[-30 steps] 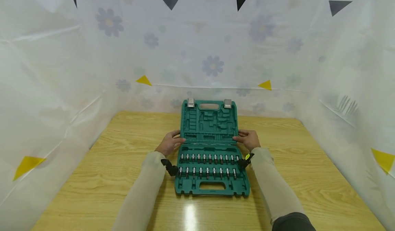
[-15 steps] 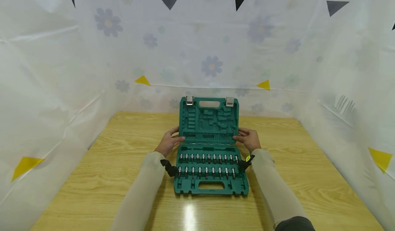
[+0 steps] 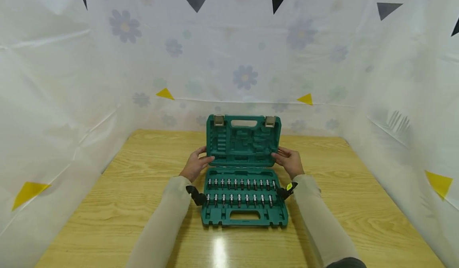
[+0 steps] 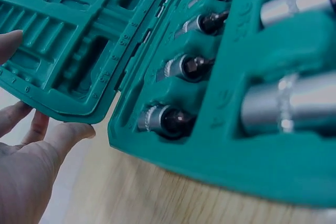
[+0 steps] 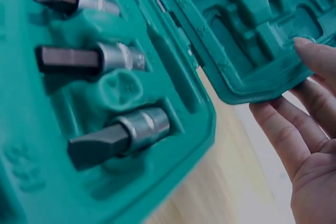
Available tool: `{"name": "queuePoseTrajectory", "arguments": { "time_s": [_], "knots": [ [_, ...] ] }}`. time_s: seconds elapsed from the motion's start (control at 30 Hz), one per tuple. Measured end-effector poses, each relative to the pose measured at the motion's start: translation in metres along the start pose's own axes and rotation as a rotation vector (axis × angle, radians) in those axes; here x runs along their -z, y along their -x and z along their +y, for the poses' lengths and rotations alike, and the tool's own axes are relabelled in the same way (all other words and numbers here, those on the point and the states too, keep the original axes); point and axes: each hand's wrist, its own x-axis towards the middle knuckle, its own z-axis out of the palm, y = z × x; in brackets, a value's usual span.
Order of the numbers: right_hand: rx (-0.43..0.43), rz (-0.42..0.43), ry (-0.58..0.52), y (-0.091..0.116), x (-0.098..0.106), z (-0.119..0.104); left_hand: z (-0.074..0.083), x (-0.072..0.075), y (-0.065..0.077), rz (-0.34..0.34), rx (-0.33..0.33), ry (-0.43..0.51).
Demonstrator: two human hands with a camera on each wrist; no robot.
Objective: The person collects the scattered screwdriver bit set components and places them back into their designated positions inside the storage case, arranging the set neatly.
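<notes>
A green socket-set case stands open in the head view, its moulded lid (image 3: 234,156) raised behind the base (image 3: 222,217). Two rows of silver bit sockets (image 3: 239,200) sit in the base's slots; the lid's hollows hold nothing. My left hand (image 3: 193,167) grips the lid's left edge, thumb on the inner face and fingers behind. On the opposite edge, my right hand (image 3: 292,164) holds the lid the same way. In the right wrist view, a flat-blade bit socket (image 5: 121,137) lies near the base's corner.
The case rests on a wood-grain table (image 3: 143,204). Behind it hangs a pale flowered sheet (image 3: 211,73), with further sheeting along both sides. Two metal latches (image 3: 270,121) sit on the lid's upper edge. A black wrist camera (image 3: 196,196) overlaps the base's left side.
The lid has swung up from leaning back and now tilts forward toward me, its inner face darker. Both hands have moved slightly with it; the base has stayed put.
</notes>
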Motion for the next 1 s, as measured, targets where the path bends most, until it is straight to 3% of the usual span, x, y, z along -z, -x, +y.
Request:
{"name": "queuePoseTrajectory", "arguments": {
  "time_s": [0.27, 0.5, 0.7, 0.9, 1.0],
  "knots": [
    [0.005, 0.019, 0.053, 0.003, -0.001, -0.005, 0.002, -0.003, 0.0, 0.043, -0.032, -0.054],
    [0.021, 0.021, 0.043, 0.006, 0.0, -0.006, 0.003, -0.005, -0.004, 0.069, 0.004, -0.056],
    [0.062, 0.001, 0.05, 0.011, 0.0, -0.01, 0.006, -0.008, -0.003, 0.081, -0.029, -0.053],
    [0.137, -0.036, 0.119, 0.016, -0.001, -0.012, 0.003, -0.007, -0.001, 0.034, -0.1, -0.066],
    [0.142, -0.04, 0.153, 0.021, -0.002, -0.015, 0.009, -0.008, 0.006, -0.005, -0.104, -0.076]
  ]
}}
